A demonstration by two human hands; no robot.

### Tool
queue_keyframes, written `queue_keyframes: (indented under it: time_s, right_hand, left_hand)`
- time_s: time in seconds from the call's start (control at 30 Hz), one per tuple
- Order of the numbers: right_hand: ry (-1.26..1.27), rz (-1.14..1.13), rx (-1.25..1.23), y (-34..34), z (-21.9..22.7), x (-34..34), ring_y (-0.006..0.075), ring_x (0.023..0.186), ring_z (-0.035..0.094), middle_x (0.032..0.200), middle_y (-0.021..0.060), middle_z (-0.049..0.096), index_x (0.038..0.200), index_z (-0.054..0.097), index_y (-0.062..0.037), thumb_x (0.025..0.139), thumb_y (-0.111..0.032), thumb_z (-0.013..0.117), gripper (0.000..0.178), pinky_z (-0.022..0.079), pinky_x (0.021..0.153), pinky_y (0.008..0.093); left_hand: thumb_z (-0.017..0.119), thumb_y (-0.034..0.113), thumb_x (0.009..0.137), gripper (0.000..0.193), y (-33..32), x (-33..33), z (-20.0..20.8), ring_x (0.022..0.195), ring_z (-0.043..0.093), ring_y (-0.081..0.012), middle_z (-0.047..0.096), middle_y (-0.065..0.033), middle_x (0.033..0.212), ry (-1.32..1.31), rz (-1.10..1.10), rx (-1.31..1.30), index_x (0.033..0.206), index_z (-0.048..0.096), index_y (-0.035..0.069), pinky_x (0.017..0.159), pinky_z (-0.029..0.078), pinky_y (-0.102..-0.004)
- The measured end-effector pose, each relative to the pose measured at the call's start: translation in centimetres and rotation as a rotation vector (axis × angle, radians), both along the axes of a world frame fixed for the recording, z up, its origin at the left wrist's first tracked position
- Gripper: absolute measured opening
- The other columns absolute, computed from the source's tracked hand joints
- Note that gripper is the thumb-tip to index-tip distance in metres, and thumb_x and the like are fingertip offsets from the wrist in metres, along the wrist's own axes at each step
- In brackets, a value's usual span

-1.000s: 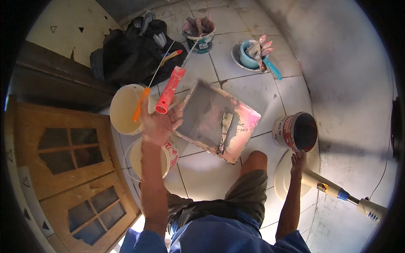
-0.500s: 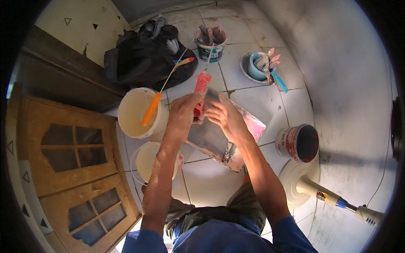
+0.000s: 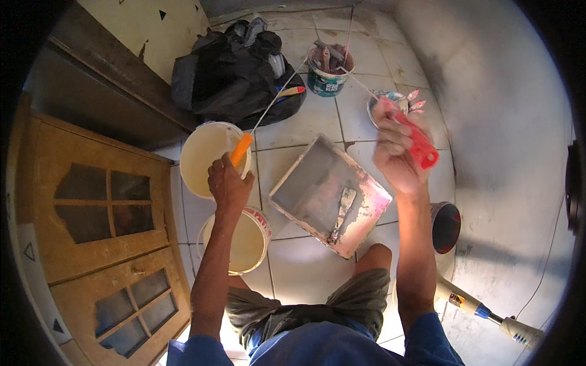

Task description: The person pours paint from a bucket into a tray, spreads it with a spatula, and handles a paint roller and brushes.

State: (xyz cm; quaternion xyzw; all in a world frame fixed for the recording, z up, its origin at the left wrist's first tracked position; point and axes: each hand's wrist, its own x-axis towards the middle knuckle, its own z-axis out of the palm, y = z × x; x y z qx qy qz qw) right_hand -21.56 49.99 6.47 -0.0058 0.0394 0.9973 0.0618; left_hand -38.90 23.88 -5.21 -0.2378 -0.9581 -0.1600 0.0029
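Observation:
My right hand (image 3: 400,155) is raised at the right, its fingers wrapped round a red-handled roller frame (image 3: 420,145) whose thin wire shaft points up and left. My left hand (image 3: 229,183) is over the rim of a cream bucket (image 3: 194,155). Its bent fingers are at the lower end of an orange-handled roller frame (image 3: 243,146), which leans across that bucket, its wire reaching toward a black bag. Between my arms, a paint-stained tray (image 3: 308,177) lies on the tiles with a crusted scraper (image 3: 343,213) in it.
Beyond the tray stand the black bag (image 3: 229,76) and a teal bucket (image 3: 326,84) of tools. A bowl of brushes (image 3: 372,110) is partly behind my right hand. Nearer are a second cream bucket (image 3: 250,244), a dark-filled bucket (image 3: 445,229) and a standing fan's pole (image 3: 461,296).
My hands have parted. The right has carried the red-handled roller frame right; the left has moved to the orange handle. The tray and scraper now show fully, and the view has shifted slightly.

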Motion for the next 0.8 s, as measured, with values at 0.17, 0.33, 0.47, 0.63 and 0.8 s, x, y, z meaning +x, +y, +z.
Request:
queue_keyframes:
  time_s: [0.17, 0.33, 0.47, 0.63, 0.8]
  right_hand:
    - [0.107, 0.028, 0.041, -1.0, -2.3, 3.5, 0.0126, 0.056, 0.050, 0.069, 0.0044, 0.051, 0.132, 0.040, 0.0024, 0.088, -0.017, 0.050, 0.050, 0.043, 0.055, 0.0272]
    - [0.081, -0.037, 0.027, -1.8, -7.0, 7.4, 0.0170, 0.055, 0.054, 0.065, 0.0067, 0.050, 0.126, 0.039, 0.0075, 0.086, -0.016, 0.049, 0.048, 0.048, 0.055, 0.0304]
    - [-0.027, -0.028, 0.055, -2.6, -7.5, 8.4, 0.0164, 0.054, 0.054, 0.063, 0.0060, 0.049, 0.125, 0.043, 0.0091, 0.087, -0.018, 0.049, 0.047, 0.048, 0.055, 0.0284]
    - [-0.092, 0.027, 0.100, -1.6, -5.9, 8.0, 0.0135, 0.053, 0.051, 0.063, 0.0038, 0.049, 0.122, 0.046, 0.0067, 0.090, -0.022, 0.047, 0.043, 0.046, 0.056, 0.0288]
    - [-0.294, 0.093, 0.123, -1.1, -3.7, 6.2, 0.0128, 0.056, 0.051, 0.068, 0.0032, 0.051, 0.121, 0.048, 0.0037, 0.092, -0.028, 0.052, 0.043, 0.045, 0.053, 0.0263]
  left_hand:
    - [0.075, 0.019, 0.072, 0.055, -2.2, -1.8, -1.4, 0.100, 0.056, -0.0330, 0.057, -0.0158, 0.105, -0.033, 0.009, -0.117, 0.119, 0.053, 0.003, 0.086, 0.045, -0.0456]
    - [0.072, 0.016, 0.075, 0.042, -2.9, -3.2, -2.6, 0.094, 0.058, -0.0345, 0.057, -0.0172, 0.098, -0.049, -0.059, -0.057, 0.111, 0.056, 0.001, 0.080, 0.048, -0.0448]
    - [0.069, 0.017, 0.078, 0.034, -3.2, -3.4, -2.1, 0.089, 0.060, -0.0371, 0.060, -0.0192, 0.093, -0.061, -0.118, -0.011, 0.105, 0.055, 0.001, 0.078, 0.048, -0.0472]
    - [0.062, 0.022, 0.084, 0.026, -1.9, -2.2, 0.2, 0.079, 0.062, -0.0417, 0.064, -0.0219, 0.083, -0.196, -0.182, 0.128, 0.096, 0.050, 0.002, 0.074, 0.047, -0.0508]
    - [0.059, 0.020, 0.086, 0.028, -0.8, -1.3, 2.6, 0.083, 0.061, -0.0412, 0.063, -0.0217, 0.086, -0.124, -0.273, 0.076, 0.104, 0.050, 0.001, 0.075, 0.047, -0.0495]
